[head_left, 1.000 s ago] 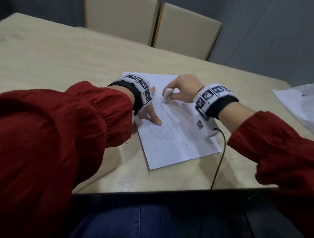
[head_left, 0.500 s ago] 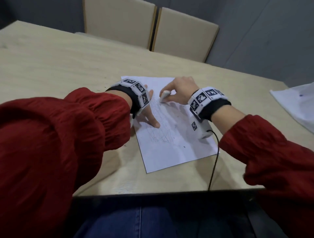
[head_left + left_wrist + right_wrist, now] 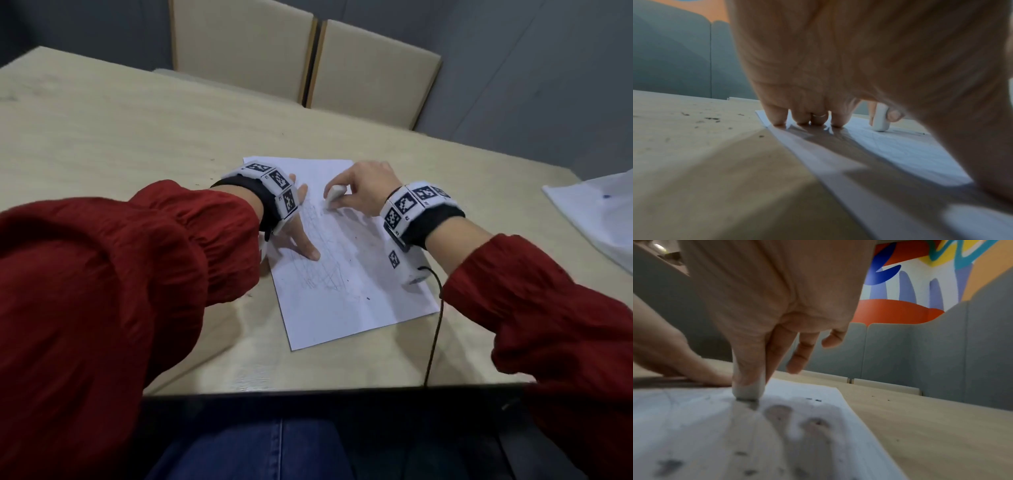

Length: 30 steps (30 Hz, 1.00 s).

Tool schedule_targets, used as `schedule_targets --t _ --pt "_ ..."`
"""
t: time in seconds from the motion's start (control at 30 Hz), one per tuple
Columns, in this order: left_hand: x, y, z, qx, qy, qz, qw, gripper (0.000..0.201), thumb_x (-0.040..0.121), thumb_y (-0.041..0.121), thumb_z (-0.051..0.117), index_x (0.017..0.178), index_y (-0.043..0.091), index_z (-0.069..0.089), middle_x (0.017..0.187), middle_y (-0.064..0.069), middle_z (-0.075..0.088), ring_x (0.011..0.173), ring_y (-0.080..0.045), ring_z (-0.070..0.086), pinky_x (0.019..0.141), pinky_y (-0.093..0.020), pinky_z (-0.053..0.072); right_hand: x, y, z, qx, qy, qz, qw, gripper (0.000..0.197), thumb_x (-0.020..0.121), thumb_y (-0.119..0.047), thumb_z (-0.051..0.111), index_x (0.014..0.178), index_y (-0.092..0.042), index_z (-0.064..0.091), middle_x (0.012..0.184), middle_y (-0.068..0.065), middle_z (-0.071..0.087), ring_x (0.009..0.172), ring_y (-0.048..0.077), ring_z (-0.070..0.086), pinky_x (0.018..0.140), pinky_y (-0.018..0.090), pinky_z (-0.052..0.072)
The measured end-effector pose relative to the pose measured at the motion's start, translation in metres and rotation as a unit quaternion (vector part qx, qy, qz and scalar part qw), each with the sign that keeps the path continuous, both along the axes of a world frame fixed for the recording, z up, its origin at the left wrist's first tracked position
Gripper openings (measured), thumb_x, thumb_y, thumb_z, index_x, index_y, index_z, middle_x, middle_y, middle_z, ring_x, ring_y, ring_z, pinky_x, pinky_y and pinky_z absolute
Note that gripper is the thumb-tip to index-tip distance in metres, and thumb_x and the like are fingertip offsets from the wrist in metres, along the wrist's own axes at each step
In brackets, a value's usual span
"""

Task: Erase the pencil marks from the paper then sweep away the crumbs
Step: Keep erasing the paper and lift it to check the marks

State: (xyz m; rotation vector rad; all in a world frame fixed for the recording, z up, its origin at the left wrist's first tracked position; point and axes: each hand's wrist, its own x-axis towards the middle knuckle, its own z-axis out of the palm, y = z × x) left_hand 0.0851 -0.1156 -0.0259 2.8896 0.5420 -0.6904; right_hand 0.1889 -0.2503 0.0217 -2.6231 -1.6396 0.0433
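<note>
- White paper lies flat on the pale wooden table, turned at a slant to the near edge, with faint pencil marks running across its middle.
- Your right hand holds the white eraser: its grip is closed on it, thumb on one side and forefinger on the other, the remaining fingers loosely curled above the sheet.
- The eraser stands upright with its lower end touching the paper at the far end of the pencil marks; the right wrist view shows a grey smudge right under it.
- Your left hand has an open grip: the fingers are spread and straight, their tips pressing the paper down along its left edge, the thumb planted on the sheet nearer you.
- In the left wrist view a ring shows on one of those fingers.
- Dark crumbs lie scattered on the paper below the eraser, and more specks sit on the bare table to the left of the sheet.
- A black cable runs from your right wrist over the near table edge.
- A second white sheet lies at the far right, well apart from the first.
- Two beige chair backs stand behind the table.
</note>
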Motion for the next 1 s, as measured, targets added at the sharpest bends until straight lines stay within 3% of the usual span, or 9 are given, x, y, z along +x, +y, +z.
schedule_targets --t 0.1,0.27,0.4,0.53,0.6,0.7,0.87,1.0 --pt "-0.002 0.001 0.002 -0.006 0.011 -0.001 1.000 0.169 0.015 0.094 0.050 0.151 0.022 -0.020 0.159 -0.010 -0.021 0.148 -0.033 -0.007 0.118 -0.057 0.011 0.000 -0.015 -0.008 -0.017 0.002 0.006 1.000 0.010 0.082 -0.038 0.070 0.092 -0.036 0.072 0.064 -0.031 0.048 0.078 0.009 0.045 0.083 0.028 0.021" --pt "-0.002 -0.003 0.004 -0.001 0.016 0.002 1.000 0.156 0.034 0.087 0.057 0.151 0.019 -0.021 0.158 -0.011 -0.025 0.148 -0.033 -0.013 0.119 -0.055 0.008 -0.010 -0.090 0.000 -0.102 0.050 0.037 0.993 0.016 0.077 -0.034 0.070 0.090 -0.045 0.072 0.078 -0.018 0.068 0.068 0.008 0.048 0.080 0.026 0.031" --pt "-0.003 -0.004 0.006 0.000 0.020 0.004 1.000 0.156 0.033 0.087 0.056 0.151 0.020 -0.021 0.158 -0.011 -0.025 0.148 -0.032 -0.013 0.119 -0.055 0.006 -0.016 -0.113 0.006 -0.140 0.094 0.034 0.985 0.014 0.078 -0.036 0.072 0.087 -0.047 0.071 0.061 -0.033 0.057 0.061 -0.001 0.047 0.065 0.014 0.029" --pt "-0.002 -0.003 0.004 -0.009 0.019 0.004 1.000 0.160 0.027 0.086 0.054 0.151 0.019 -0.020 0.158 -0.011 -0.026 0.148 -0.032 -0.013 0.120 -0.053 0.005 -0.003 -0.069 0.007 -0.011 0.068 0.001 0.998 0.012 0.079 -0.033 0.071 0.089 -0.040 0.073 0.057 -0.020 0.059 0.059 0.009 0.046 0.073 0.027 0.034" --pt "-0.002 -0.004 0.005 -0.012 0.022 0.006 1.000 0.160 0.026 0.086 0.054 0.151 0.019 -0.020 0.158 -0.011 -0.026 0.148 -0.031 -0.013 0.120 -0.052 0.005 0.004 -0.047 0.002 0.027 0.038 -0.040 0.998 0.013 0.081 -0.030 0.069 0.090 -0.036 0.074 0.050 -0.022 0.052 0.065 0.012 0.046 0.082 0.030 0.035" --pt "-0.003 -0.005 0.009 -0.009 0.024 0.003 1.000 0.160 0.026 0.085 0.054 0.152 0.018 -0.019 0.158 -0.011 -0.024 0.148 -0.031 -0.011 0.120 -0.051 0.006 0.006 -0.042 -0.007 0.019 0.031 -0.052 0.998 0.012 0.079 -0.029 0.068 0.087 -0.035 0.074 0.068 -0.020 0.060 0.079 0.015 0.053 0.091 0.033 0.034" --pt "-0.004 -0.005 0.010 -0.011 0.027 -0.007 1.000 0.162 0.025 0.085 0.055 0.152 0.017 -0.018 0.159 -0.011 -0.022 0.149 -0.031 -0.009 0.120 -0.052 0.008 -0.006 -0.094 0.000 -0.075 0.037 -0.008 0.996 0.015 0.078 -0.029 0.070 0.087 -0.041 0.074 0.062 -0.026 0.055 0.064 0.001 0.046 0.085 0.030 0.031" --pt "-0.004 -0.002 0.010 -0.003 0.035 -0.013 0.999 0.163 0.023 0.086 0.054 0.151 0.018 -0.020 0.159 -0.011 -0.024 0.149 -0.032 -0.010 0.120 -0.053 0.007 -0.012 -0.118 0.006 -0.105 0.078 0.001 0.991 0.016 0.077 -0.035 0.073 0.089 -0.046 0.072 0.068 -0.020 0.064 0.063 0.007 0.046 0.076 0.023 0.029"
